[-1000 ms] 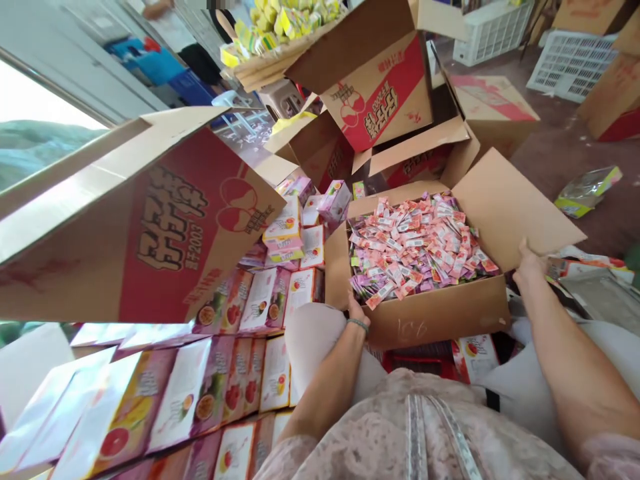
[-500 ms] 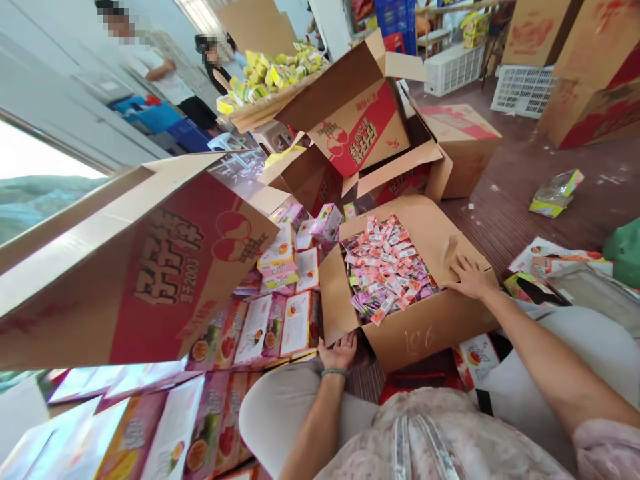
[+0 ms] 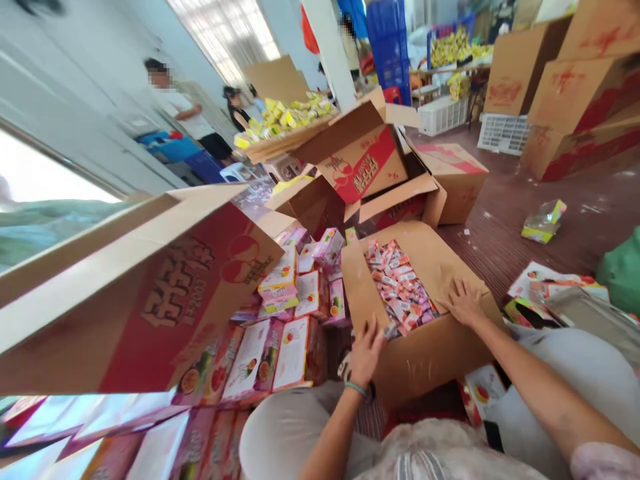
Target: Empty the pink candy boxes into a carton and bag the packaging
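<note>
In front of my lap an open cardboard carton holds many small pink and purple sachets. My left hand rests on the near end of the carton's left flap, fingers spread; that flap leans inward over part of the sachets. Flat on the right flap lies my right hand, its fingers apart. Neither hand is wrapped around anything. Beside my left wrist is a small pale looped item, too blurred to name.
To the left, a large tilted carton overhangs rows of printed fruit boxes. More open cartons stand ahead. A green sack and flattened packaging lie at right. People stand in the back left.
My left hand has risen from the carton's lower left side onto its left flap, which has folded inward over some sachets. My right hand stays on the right flap. The view has tilted upward.
</note>
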### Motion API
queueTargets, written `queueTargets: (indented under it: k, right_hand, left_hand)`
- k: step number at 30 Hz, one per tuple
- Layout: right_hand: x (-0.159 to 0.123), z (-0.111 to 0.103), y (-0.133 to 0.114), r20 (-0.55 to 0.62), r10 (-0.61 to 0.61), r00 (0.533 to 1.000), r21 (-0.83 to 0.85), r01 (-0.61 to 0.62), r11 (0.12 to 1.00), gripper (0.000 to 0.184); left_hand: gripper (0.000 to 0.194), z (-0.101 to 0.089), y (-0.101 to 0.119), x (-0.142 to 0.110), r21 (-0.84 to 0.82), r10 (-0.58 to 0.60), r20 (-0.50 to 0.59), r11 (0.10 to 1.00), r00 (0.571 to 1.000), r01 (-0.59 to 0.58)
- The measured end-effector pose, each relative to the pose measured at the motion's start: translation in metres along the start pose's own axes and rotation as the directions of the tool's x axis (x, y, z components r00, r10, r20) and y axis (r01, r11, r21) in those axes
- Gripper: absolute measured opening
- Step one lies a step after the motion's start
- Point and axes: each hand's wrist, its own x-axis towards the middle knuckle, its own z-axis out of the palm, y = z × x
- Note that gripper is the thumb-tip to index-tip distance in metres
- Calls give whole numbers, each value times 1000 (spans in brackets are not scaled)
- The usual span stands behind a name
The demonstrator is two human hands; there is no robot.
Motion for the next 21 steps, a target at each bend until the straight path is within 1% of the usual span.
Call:
queueTargets:
  k: [1, 2, 3, 4, 6, 9, 12, 14, 15, 16, 17, 18, 20, 21]
  right_hand:
    - [1, 6, -1, -31, 11, 999, -11, -11, 1000, 71]
    - [3, 12, -1, -63, 30, 998, -15, -31, 999, 72]
    - [5, 19, -1, -87, 48, 995, -10, -49, 999, 75]
    - [7, 25, -2, -113, 54, 992, -2, -54, 999, 76]
    - [8, 35, -4, -146, 20, 989, 3, -20, 1000, 71]
    - [5, 40, -9, -158, -59, 986, -19, 57, 998, 58]
    - [0, 36, -14, -151, -61, 987, -18, 59, 998, 54]
    - [-2, 31, -16, -146, -60, 987, -4, 61, 998, 54]
    - [-2, 28, -17, -142, -65, 988, 7, 67, 998, 54]
    - [-3, 25, -18, -139, -71, 988, 23, 75, 997, 54]
    - [-3, 24, -19, -138, -78, 987, 44, 85, 995, 54]
    - [-4, 23, -20, -139, -89, 986, 68, 99, 993, 54]
    - [-6, 27, -19, -169, -106, 980, 119, 127, 985, 57]
    - [-8, 33, -16, -206, -68, 976, 147, 99, 984, 60]
  left_hand:
    - [68, 9, 5, 12, 163, 42, 64, 985, 997, -52]
    - [70, 18, 10, 24, 309, 64, 123, 946, 990, -100]
    - [73, 26, 15, 37, 413, 76, 173, 899, 982, -142]
    - [76, 32, 18, 49, 486, 90, 223, 853, 971, -191]
    - [81, 44, 22, 70, 552, 141, 326, 774, 935, -309]
    - [89, 61, 21, 94, 513, 294, 442, 692, 847, -508]
    - [95, 80, 23, 110, 442, 455, 504, 595, 734, -672]
    - [92, 93, 29, 117, 376, 506, 583, 526, 636, -762]
    - [89, 98, 33, 119, 343, 509, 625, 502, 592, -794]
    - [87, 102, 36, 121, 320, 499, 659, 490, 562, -811]
    - [86, 106, 39, 123, 310, 481, 685, 488, 548, -816]
    - [85, 108, 41, 124, 312, 460, 700, 491, 546, -813]
    - [84, 110, 42, 127, 337, 428, 703, 502, 567, -797]
    - [84, 111, 42, 128, 348, 420, 701, 505, 577, -790]
